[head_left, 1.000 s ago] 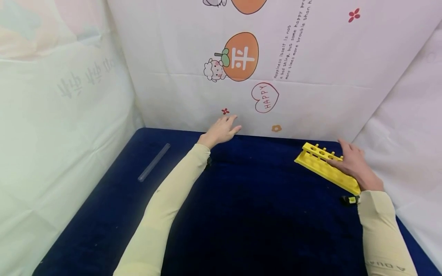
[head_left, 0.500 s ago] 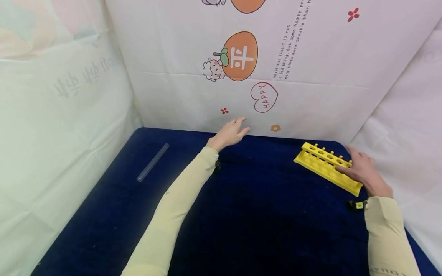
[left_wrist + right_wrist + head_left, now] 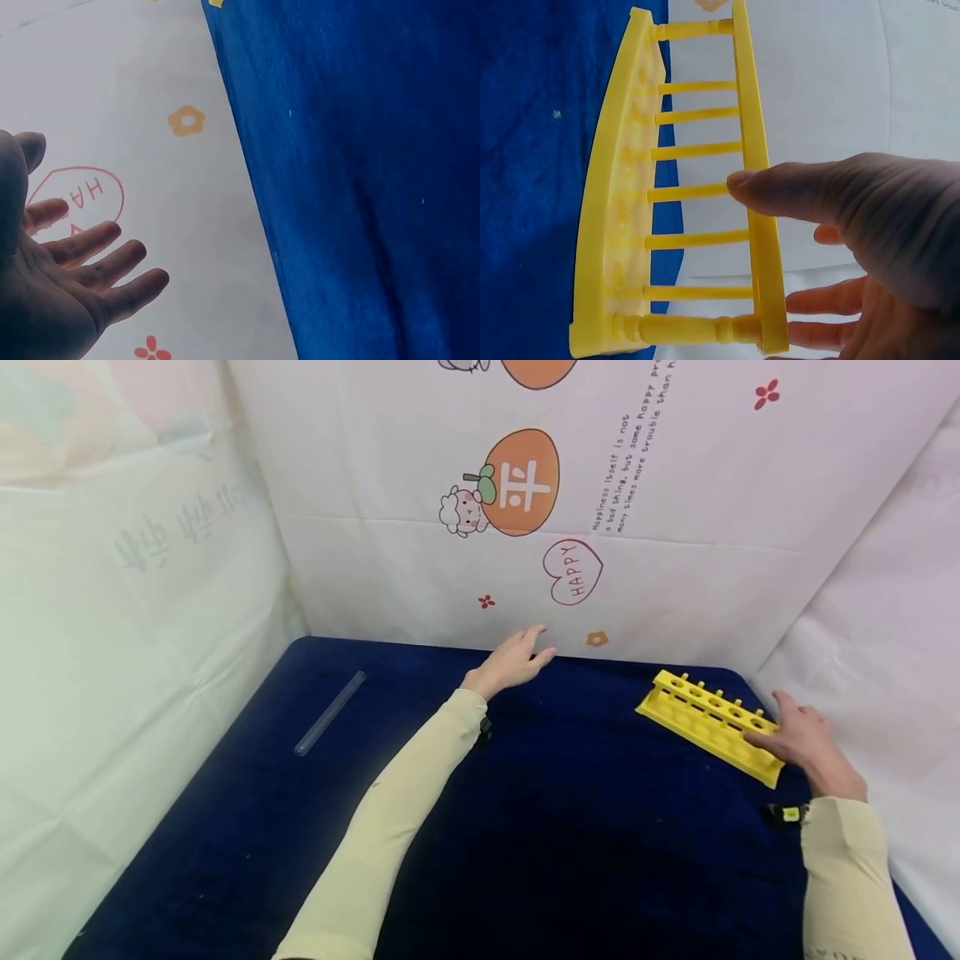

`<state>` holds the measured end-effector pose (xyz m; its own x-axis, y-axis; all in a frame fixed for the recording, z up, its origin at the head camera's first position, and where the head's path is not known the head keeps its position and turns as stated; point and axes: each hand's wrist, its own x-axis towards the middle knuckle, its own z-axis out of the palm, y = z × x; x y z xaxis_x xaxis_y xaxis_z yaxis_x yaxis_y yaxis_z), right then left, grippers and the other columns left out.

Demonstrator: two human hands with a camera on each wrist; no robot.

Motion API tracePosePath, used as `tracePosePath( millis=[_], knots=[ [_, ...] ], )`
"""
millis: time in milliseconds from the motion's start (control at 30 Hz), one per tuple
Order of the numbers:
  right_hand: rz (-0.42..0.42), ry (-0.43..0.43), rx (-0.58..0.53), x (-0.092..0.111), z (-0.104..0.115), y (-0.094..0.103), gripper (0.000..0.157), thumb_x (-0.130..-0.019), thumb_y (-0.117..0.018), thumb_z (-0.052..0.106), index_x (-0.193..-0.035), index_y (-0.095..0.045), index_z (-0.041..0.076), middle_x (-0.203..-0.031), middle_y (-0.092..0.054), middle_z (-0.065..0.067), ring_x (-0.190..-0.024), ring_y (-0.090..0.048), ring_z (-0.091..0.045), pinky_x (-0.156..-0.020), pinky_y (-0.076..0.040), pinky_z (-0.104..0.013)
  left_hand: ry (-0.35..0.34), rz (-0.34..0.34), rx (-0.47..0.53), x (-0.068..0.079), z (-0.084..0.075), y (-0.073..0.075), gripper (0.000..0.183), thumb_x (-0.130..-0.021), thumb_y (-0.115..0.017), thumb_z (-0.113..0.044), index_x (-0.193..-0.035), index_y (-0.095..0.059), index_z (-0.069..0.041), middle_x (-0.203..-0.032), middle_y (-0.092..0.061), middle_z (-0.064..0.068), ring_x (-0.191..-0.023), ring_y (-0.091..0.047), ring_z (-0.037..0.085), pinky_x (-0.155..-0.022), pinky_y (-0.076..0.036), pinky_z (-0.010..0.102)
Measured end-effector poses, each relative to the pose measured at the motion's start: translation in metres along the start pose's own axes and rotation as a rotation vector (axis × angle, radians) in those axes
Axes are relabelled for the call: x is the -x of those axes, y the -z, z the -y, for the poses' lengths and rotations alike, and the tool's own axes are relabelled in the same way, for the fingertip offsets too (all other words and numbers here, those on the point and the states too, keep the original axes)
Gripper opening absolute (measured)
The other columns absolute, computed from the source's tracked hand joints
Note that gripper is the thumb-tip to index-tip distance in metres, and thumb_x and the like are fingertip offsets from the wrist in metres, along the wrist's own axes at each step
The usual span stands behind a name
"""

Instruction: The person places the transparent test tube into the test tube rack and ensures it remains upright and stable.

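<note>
A yellow test tube rack (image 3: pixel 708 727) with a row of round holes stands at the table's back right. My right hand (image 3: pixel 806 739) is at its right end, thumb and fingers spread apart. In the right wrist view the thumb (image 3: pixel 780 191) overlaps the rack's top bar, and the fingers show beyond the bar's end. My left hand (image 3: pixel 513 662) hovers near the table's back edge, holding nothing, its fingers loosely extended in the left wrist view. On the left of the table lies a clear test tube (image 3: pixel 330 714), away from both hands.
A dark blue cloth (image 3: pixel 570 827) covers the table. White printed sheets rise as walls at the back (image 3: pixel 390 568), the left (image 3: pixel 150 635) and the right (image 3: pixel 885 652), close to the table's edges.
My right hand has slid right and toward me along the rack, uncovering more holes, while the rack stays in place. My left hand has moved right and slightly lower.
</note>
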<state>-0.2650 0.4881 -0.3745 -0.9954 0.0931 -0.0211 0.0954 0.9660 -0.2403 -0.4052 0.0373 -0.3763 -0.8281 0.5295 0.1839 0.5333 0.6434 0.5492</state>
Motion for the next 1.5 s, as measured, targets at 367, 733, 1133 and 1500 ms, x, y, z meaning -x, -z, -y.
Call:
tracePosePath(
  millis=[367,733,1133,1500],
  knots=[
    [0.035,-0.125,-0.016,0.006,-0.008,0.000,0.113,-0.089,-0.055,0.064,-0.149,-0.002,-0.016,-0.135,-0.016,-0.053,-0.120,-0.012,-0.071,-0.098,-0.018,-0.075,0.005,0.023,0.029,-0.002,-0.011,-0.011,0.065,-0.102,-0.035,-0.056,-0.157,-0.019,-0.025,-0.160,-0.030,0.003,-0.146,-0.032,0.023,-0.117,-0.033,0.043],
    [0.009,-0.126,-0.031,0.007,-0.015,-0.005,0.102,-0.091,-0.055,0.061,-0.144,-0.020,-0.019,-0.133,-0.022,-0.051,-0.118,-0.021,-0.066,-0.091,-0.031,-0.073,0.013,0.039,0.072,-0.007,-0.025,-0.030,0.065,-0.102,-0.034,-0.057,-0.157,-0.019,-0.026,-0.162,-0.026,0.001,-0.148,-0.029,0.022,-0.118,-0.031,0.044],
    [0.005,-0.109,-0.073,0.009,-0.028,-0.009,0.097,-0.092,-0.059,0.054,-0.138,-0.026,-0.024,-0.133,-0.030,-0.049,-0.112,-0.038,-0.063,-0.085,-0.041,-0.067,-0.008,0.051,0.110,-0.014,-0.035,-0.051,0.063,-0.101,-0.034,-0.058,-0.155,-0.025,-0.027,-0.155,-0.040,0.005,-0.140,-0.042,0.022,-0.113,-0.038,0.044],
    [-0.040,-0.106,-0.150,0.010,-0.038,-0.013,0.094,-0.092,-0.059,0.054,-0.135,-0.028,-0.023,-0.127,-0.038,-0.047,-0.103,-0.048,-0.057,-0.080,-0.044,-0.061,-0.043,0.043,0.128,-0.016,-0.045,-0.061,0.057,-0.103,-0.038,-0.053,-0.153,-0.029,-0.028,-0.150,-0.046,0.003,-0.135,-0.048,0.020,-0.108,-0.044,0.039]
  ],
)
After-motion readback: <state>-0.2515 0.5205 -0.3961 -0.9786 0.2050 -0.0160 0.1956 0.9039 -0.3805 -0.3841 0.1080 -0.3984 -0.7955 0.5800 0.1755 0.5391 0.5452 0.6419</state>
